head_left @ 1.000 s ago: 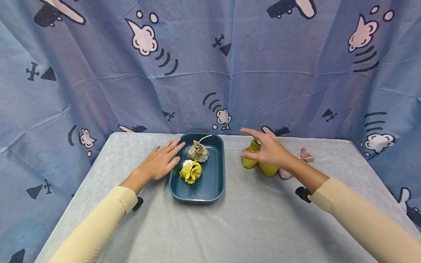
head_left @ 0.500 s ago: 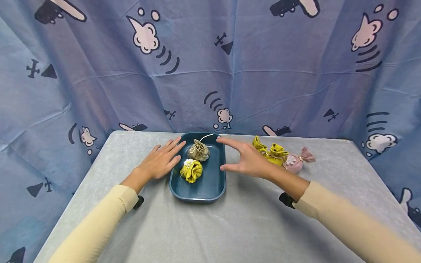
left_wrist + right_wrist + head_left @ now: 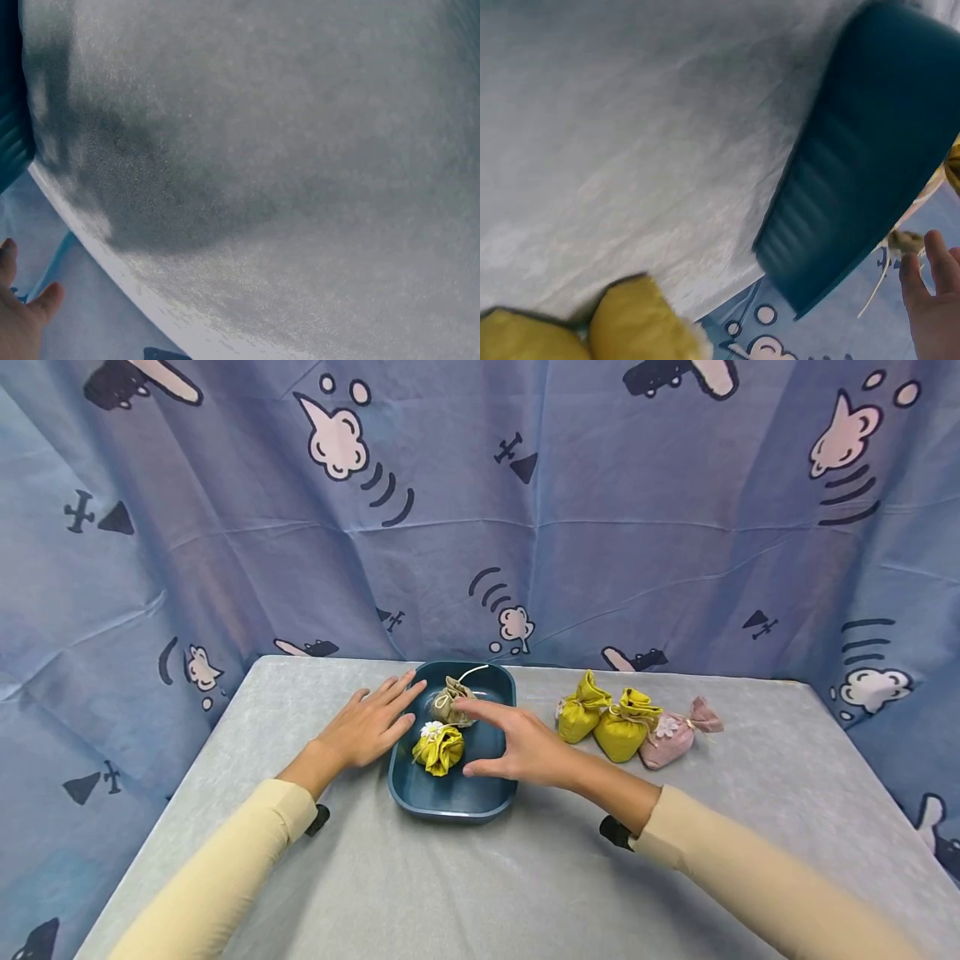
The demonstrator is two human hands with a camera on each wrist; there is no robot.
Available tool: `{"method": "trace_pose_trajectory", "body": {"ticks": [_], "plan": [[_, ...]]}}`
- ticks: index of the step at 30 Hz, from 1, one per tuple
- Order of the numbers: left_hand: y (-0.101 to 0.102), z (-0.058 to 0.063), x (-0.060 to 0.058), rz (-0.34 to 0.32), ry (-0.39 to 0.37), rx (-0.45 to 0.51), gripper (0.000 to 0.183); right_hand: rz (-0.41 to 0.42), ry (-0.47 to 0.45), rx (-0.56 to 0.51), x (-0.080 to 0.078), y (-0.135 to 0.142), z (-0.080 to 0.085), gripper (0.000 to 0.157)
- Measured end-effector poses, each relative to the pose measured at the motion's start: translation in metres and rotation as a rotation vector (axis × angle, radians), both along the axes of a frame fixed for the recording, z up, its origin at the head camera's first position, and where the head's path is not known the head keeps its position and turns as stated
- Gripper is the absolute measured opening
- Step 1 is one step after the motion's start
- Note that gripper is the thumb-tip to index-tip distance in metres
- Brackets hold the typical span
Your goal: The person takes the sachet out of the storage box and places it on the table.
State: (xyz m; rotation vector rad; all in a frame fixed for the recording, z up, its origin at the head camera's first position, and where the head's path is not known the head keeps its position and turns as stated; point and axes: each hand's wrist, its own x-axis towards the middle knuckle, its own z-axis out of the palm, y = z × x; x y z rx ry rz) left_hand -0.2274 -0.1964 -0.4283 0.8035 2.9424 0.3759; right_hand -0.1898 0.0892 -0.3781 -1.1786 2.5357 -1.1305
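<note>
A dark teal tray (image 3: 453, 816) holds an olive-brown drawstring pouch (image 3: 450, 700) and a bright yellow pouch (image 3: 438, 752) with a white flower. My right hand (image 3: 528, 747) hovers over the tray's right side, thumb and fingers spread apart and holding nothing. Its fingertips overlap the olive-brown pouch in the head view; contact cannot be told. At the tray's left rim my left hand (image 3: 363, 727) lies with straight fingers, the tips reaching the edge. The right wrist view shows the tray's ribbed side (image 3: 862, 150) beside the right hand (image 3: 937, 300).
Right of the tray, two yellow pouches, one leftmost (image 3: 580, 710) and one in the middle (image 3: 624, 731), stand beside a pink pouch (image 3: 667, 741). A pale grey cloth (image 3: 480, 893) covers the table. Behind it hangs a blue patterned curtain (image 3: 450, 527).
My right hand has moved left from the yellow pouches to above the tray, uncovering the pouches on the right. The left hand has stayed at the tray's left rim.
</note>
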Motion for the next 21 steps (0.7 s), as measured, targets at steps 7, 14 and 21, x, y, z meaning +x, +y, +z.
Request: {"method": "trace_pose_trajectory", "body": {"ticks": [7, 14, 21], "plan": [[0.0, 0.0, 0.0, -0.004, -0.005, -0.003, 0.057, 0.062, 0.026, -0.017, 0.002, -0.015, -0.007, 0.081], [0.0, 0.001, 0.0, -0.004, -0.005, -0.003, 0.057, 0.059, 0.021, 0.023, 0.006, -0.023, -0.009, 0.077], [0.0, 0.0, 0.0, 0.0, -0.012, -0.003, 0.057, 0.058, 0.036, 0.042, 0.007, -0.029, -0.011, 0.07]]}}
